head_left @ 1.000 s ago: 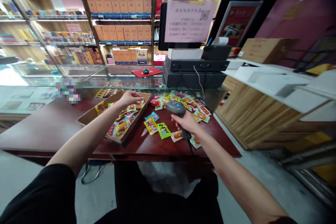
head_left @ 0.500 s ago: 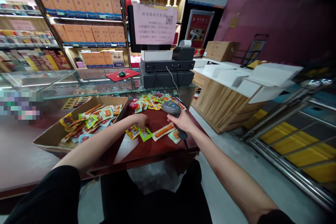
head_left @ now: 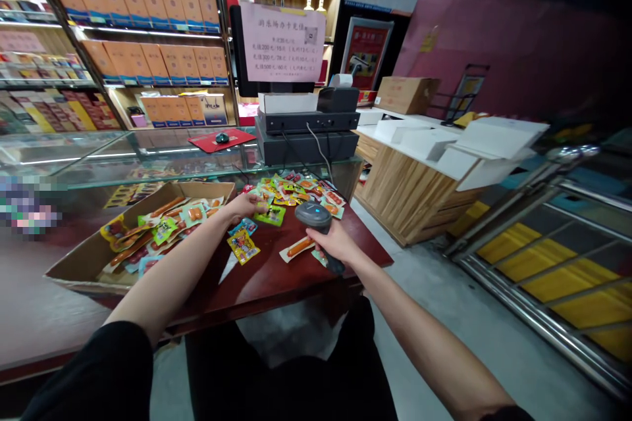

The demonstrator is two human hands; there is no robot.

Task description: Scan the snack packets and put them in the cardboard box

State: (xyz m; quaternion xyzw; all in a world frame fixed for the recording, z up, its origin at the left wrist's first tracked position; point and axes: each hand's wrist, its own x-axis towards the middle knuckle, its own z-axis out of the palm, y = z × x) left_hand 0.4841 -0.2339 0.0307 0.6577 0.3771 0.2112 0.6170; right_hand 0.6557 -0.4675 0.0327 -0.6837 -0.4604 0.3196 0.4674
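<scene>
Green packet (head_left: 274, 216) is pinched by left hand (head_left: 245, 206), likely to leave its face bare; scanner (head_left: 313, 213) is gripped by right hand (head_left: 338, 241) near table's (head_left: 276, 281) front edge.

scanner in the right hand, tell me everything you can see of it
The scanner is dark grey, seemingly smooth plastic, with a broad rounded head and a small blue light lit on top. Its head is toward the upper left of the picture, and its grip slants down to the right. The right hand is wrapped around the grip, hiding much of it. It is seen over the table, near a sausage pack; whether it touches either is unclear.
</scene>
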